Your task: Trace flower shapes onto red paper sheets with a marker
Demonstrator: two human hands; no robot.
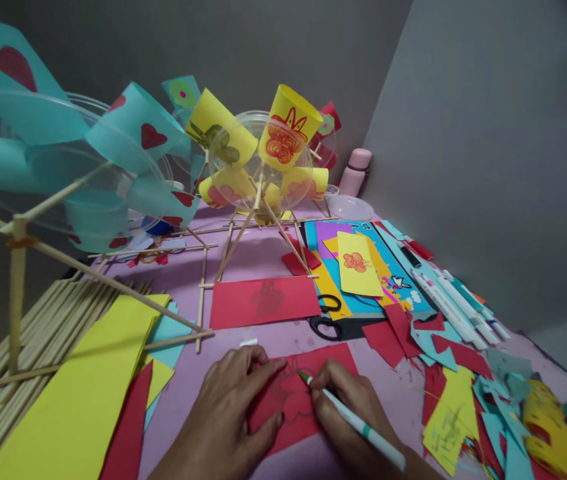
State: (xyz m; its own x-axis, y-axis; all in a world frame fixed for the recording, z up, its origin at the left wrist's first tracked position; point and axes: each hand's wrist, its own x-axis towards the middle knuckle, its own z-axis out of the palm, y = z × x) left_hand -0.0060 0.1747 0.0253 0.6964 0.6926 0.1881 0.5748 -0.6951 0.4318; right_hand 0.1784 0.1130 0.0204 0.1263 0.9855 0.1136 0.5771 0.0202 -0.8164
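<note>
A red paper piece [330, 363] lies before me on the pink-purple tabletop, bearing a dark butterfly outline. My right hand [348, 407] grips a white marker pen [363, 427] with a green tip; the tip meets the paper near the top of the outline. Spread over the paper's left side, my left hand [238, 407] lies flat with its fingers apart. Just beyond, a red strip [263, 301] carries a finished-looking dark butterfly. Near my left fingers sits a small white cap-like piece [249, 342].
Stick-framed wheels with yellow cups [290, 130] and blue cups [133, 127] stand behind and left. Bamboo sticks [18, 347] and yellow sheets [78, 387] lie left. Black scissors [328, 327], a book [408, 267], markers [456, 310] and paper scraps [453, 413] lie right.
</note>
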